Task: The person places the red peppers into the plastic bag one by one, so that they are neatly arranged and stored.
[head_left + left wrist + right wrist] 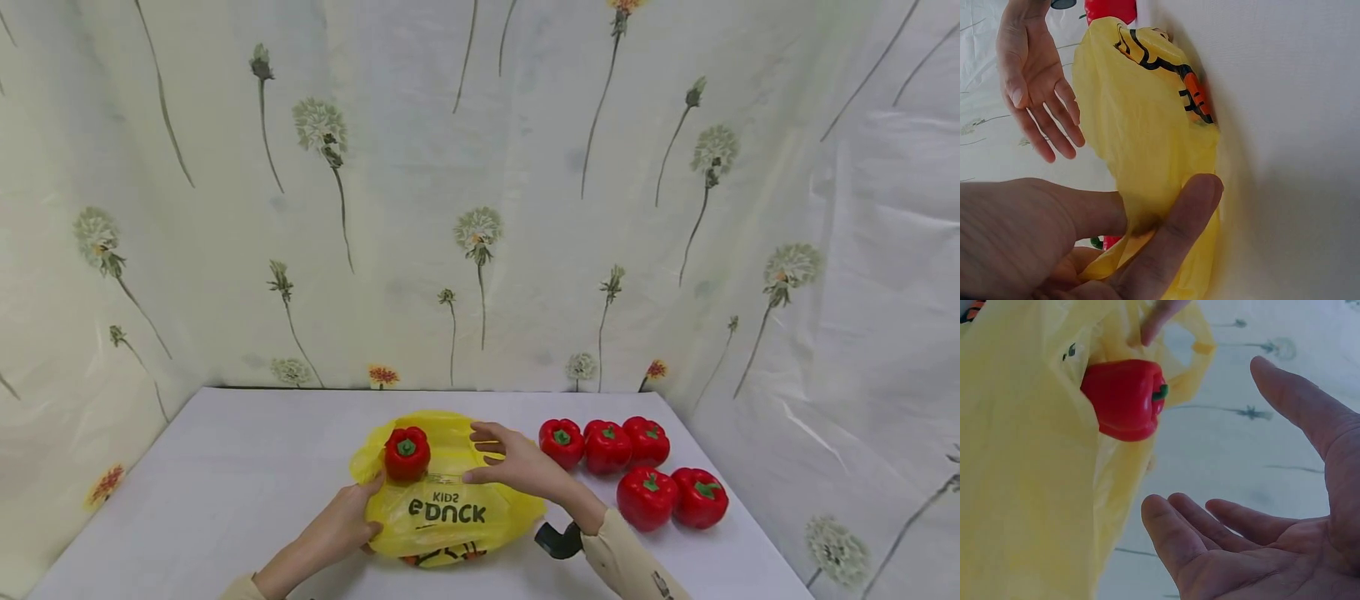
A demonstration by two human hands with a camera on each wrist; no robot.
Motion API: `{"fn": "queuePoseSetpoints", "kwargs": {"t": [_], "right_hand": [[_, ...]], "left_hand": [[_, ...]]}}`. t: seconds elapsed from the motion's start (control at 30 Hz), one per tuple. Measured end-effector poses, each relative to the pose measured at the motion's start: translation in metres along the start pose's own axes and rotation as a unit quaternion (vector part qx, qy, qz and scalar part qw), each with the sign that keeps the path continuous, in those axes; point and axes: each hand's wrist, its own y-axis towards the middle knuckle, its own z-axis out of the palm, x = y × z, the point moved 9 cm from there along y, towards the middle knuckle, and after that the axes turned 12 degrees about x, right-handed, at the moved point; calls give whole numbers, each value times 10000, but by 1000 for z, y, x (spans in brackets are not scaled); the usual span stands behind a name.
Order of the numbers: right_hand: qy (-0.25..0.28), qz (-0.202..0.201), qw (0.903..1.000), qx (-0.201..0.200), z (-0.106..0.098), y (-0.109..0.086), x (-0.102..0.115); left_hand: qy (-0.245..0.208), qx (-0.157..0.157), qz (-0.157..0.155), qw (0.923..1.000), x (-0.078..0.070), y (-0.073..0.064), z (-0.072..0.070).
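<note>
There are 6 glossy red bell peppers with green stems, 1 thin yellow plastic bag and 2 bare hands. 1 red pepper (407, 454) sits at the mouth of the yellow bag (448, 493), partly covered by its film, stem end outward. The 5 loose red peppers (607, 447) lie close together on the right, 3 in the farther row and 2 nearer. The left hand (347, 517) pinches the bag's edge between thumb and fingers. The right hand (513, 461) holds nothing, its thumb and fingers spread wide near the bag's mouth.

Everything lies on a smooth white table (225, 483). Behind and beside it hangs a pale, lightly creased sheet (405, 208) printed with dandelions and orange flowers.

The bag is crinkled and slightly see-through, with upside-down black lettering and a black-and-orange print. The peppers are blocky, with rounded lobes. A dark curved object (558, 542) shows by the right wrist.
</note>
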Motion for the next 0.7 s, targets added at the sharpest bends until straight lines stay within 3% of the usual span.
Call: {"fn": "queuePoseSetpoints", "kwargs": {"t": [0.7], "right_hand": [[194, 274, 9969, -711, -37, -49, -17]], "left_hand": [[70, -82, 256, 9996, -4, -3, 1]]}}
